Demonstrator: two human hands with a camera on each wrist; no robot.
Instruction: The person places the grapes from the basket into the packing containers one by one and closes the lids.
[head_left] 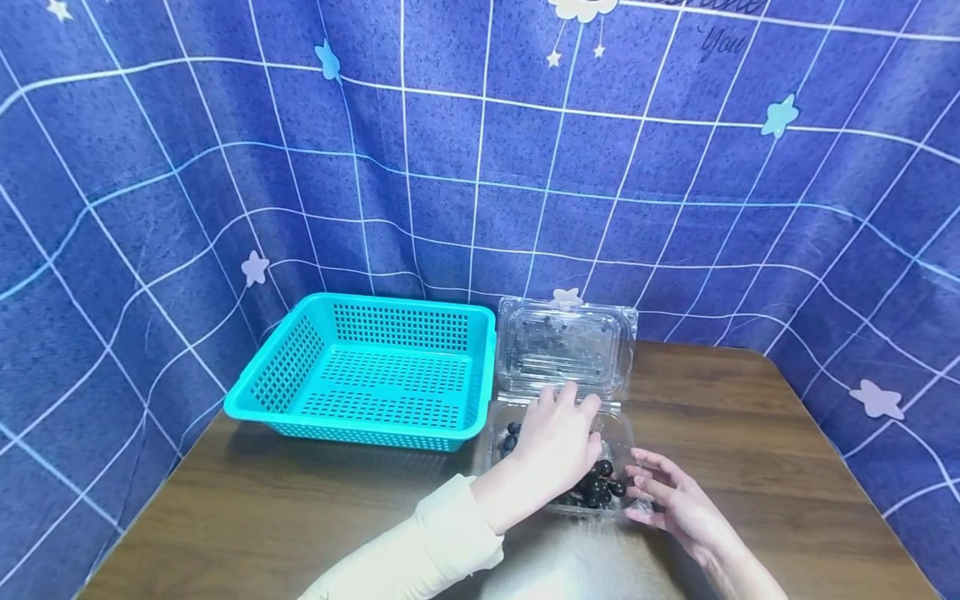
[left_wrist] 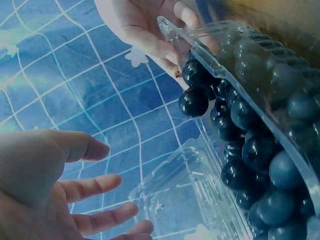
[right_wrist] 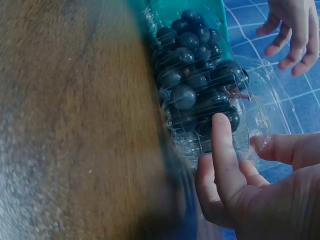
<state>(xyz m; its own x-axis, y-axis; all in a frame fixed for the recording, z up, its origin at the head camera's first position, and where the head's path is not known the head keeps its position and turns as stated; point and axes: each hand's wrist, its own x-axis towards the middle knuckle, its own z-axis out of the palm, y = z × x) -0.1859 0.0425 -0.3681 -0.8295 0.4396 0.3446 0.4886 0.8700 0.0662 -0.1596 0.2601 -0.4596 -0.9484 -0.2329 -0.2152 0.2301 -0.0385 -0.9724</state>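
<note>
A clear plastic clamshell box stands on the table with its lid folded back. Dark round grapes fill much of it, and in the left wrist view a few grapes sit at the rim near a bit of stem. Over the box hovers my left hand, fingers spread and holding nothing, hiding part of the fruit. My right hand grips the box's right end, the thumb at the rim and the fingers along the outer wall.
A turquoise perforated basket stands left of the box, close to the open lid. The wooden table ends at a blue grid-patterned cloth that rises behind and on both sides.
</note>
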